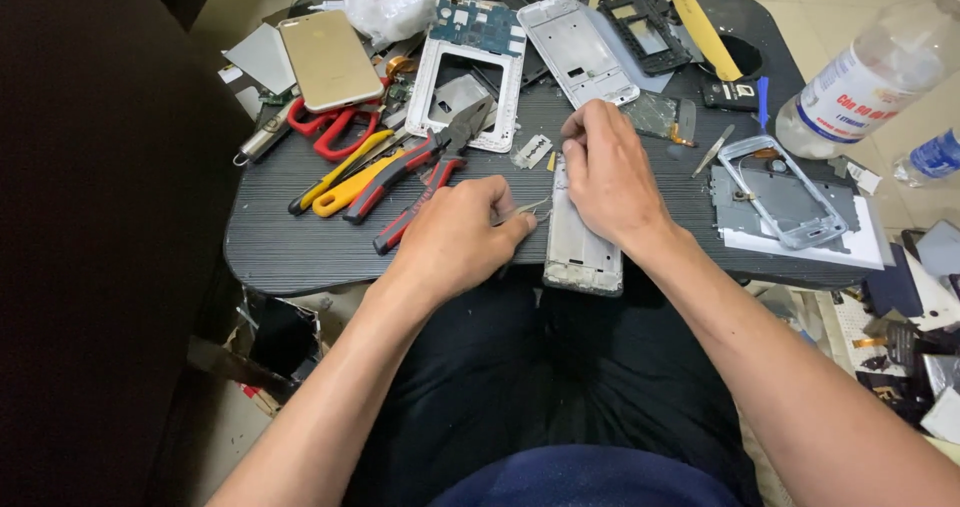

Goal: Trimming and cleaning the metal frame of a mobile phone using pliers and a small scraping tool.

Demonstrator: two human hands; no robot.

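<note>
The silver phone frame (580, 237) lies lengthwise away from the person, its near end hanging over the bench (300, 237) edge. The right hand (605, 172) presses flat on it, likely steadying it. Just left, the left hand (455, 237) pinches tweezers (530, 207) pointed at the frame.

left hand (455, 237) pinching, fingers curled | right hand (610, 177) pressing down
</note>
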